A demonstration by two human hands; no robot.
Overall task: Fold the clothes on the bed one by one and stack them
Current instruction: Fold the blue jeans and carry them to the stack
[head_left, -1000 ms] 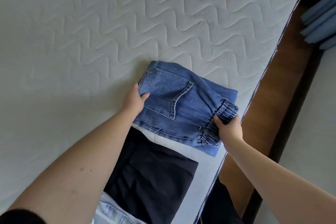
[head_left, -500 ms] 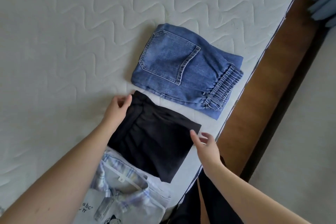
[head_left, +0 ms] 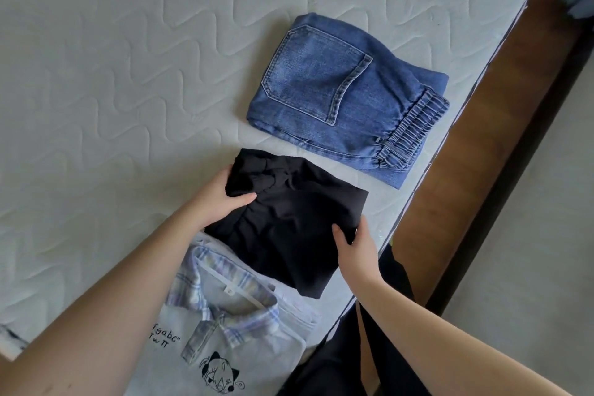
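Near the mattress (head_left: 128,74) edge, the folded black garment (head_left: 289,228) lies between the folded jeans (head_left: 347,106) and a grey collared shirt (head_left: 225,325). The left hand (head_left: 218,202) pinches its bunched far corner; the right hand (head_left: 353,244) seemingly grips the near edge. Best to lift both sides level, keeping the fold intact, then set it squarely on the jeans.

A pale quilted mattress (head_left: 135,67) with a wavy stitched pattern fills most of the view. Along its right edge runs a brown wooden bed frame (head_left: 482,151), and beyond it lies grey floor (head_left: 540,251). Soft daylight falls evenly.
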